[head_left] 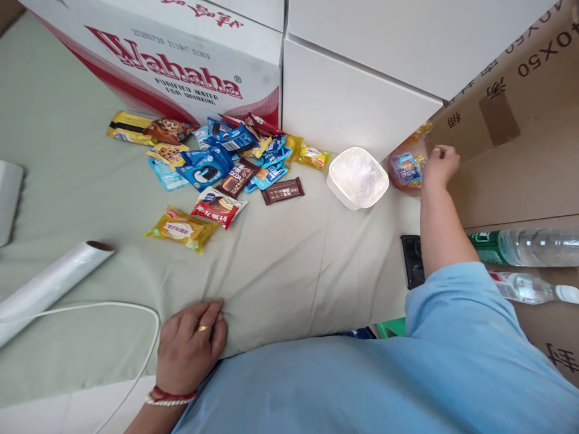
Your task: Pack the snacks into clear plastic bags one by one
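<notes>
At nine o'clock we are seeing a roll of clear plastic film (pixel 49 282) lying on the pale green cloth-covered table (pixel 289 265), with a thin white cord (pixel 136 313) curving just beside it, both parked out of the working area.

Near seven o'clock we are resting our left hand (pixel 190 346) flat on the cloth, fingers together and lightly curled, holding nothing; it seems to be bracing us while the other arm stretches out. A gold ring and a red thread bracelet are showing on it.

Toward eleven o'clock a loose heap of small wrapped snacks (pixel 221 166) is lying against the white and red cardboard carton (pixel 181 60), which is reading, upside down to us, "Wahaha" and "purified water for drinking". Within the heap, one blue packet looks like a sandwich-biscuit brand, but we are not reading it surely; the other print is too small.

At one o'clock a white square plastic tub (pixel 357 176) lined with clear film is standing open, near the heap.

Just beside it, at two o'clock, we are closing our right hand (pixel 438 166) on the top of a round bundle of snacks wrapped in clear film (pixel 407 169), fingers pinched together on its gathered edge, pressing it against the brown cardboard box (pixel 511 132) marked "50".

At three o'clock two clear plastic water bottles (pixel 529 247) are lying on their sides.
</notes>
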The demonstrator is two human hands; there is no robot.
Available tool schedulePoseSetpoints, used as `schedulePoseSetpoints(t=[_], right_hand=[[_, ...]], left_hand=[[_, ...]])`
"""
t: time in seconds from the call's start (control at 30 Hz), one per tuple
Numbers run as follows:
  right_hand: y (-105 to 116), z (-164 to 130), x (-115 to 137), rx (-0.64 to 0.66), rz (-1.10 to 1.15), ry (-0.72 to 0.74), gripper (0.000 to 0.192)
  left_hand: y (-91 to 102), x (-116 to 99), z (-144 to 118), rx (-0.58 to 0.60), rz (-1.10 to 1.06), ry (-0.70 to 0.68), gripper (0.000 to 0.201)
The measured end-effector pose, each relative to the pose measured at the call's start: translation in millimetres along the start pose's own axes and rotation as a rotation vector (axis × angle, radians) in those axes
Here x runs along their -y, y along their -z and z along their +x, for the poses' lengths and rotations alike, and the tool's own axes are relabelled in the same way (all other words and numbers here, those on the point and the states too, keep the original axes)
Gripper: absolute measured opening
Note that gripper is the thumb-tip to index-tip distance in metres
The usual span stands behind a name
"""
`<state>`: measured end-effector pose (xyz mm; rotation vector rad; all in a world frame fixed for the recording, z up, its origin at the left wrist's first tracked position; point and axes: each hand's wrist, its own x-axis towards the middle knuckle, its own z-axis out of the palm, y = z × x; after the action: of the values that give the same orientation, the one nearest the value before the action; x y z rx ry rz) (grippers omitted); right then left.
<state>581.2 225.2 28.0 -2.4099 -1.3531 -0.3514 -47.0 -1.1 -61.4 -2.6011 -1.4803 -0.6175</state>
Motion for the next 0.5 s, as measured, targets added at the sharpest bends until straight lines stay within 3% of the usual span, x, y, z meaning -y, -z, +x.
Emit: schedulePoseSetpoints(t=[0.1, 0.17, 0.2, 0.33, 0.5], right_hand=[[18, -20, 14, -0.143, 0.398, -0.164, 0.029], [28, -39, 27, -0.093, 0.682, -0.211, 0.014], [32, -48, 35, -0.010, 0.746, -0.200, 0.009], [39, -78, 64, 0.319, 0.713, -0.101, 0.017], [39, -103, 90, 0.371, 0.549, -0.025, 0.037]], left_hand=[[1.2, -1, 2, 0.004, -0.016, -0.002, 0.034], [1.8, -1, 2, 0.012, -0.031, 0.003, 0.035], [2.0, -1, 2, 0.013, -0.038, 0.004, 0.035], [2.3, -1, 1, 0.008, -0.064, 0.011, 0.033], [-0.3, -2, -3, 0.029, -0.113, 0.055, 0.031]])
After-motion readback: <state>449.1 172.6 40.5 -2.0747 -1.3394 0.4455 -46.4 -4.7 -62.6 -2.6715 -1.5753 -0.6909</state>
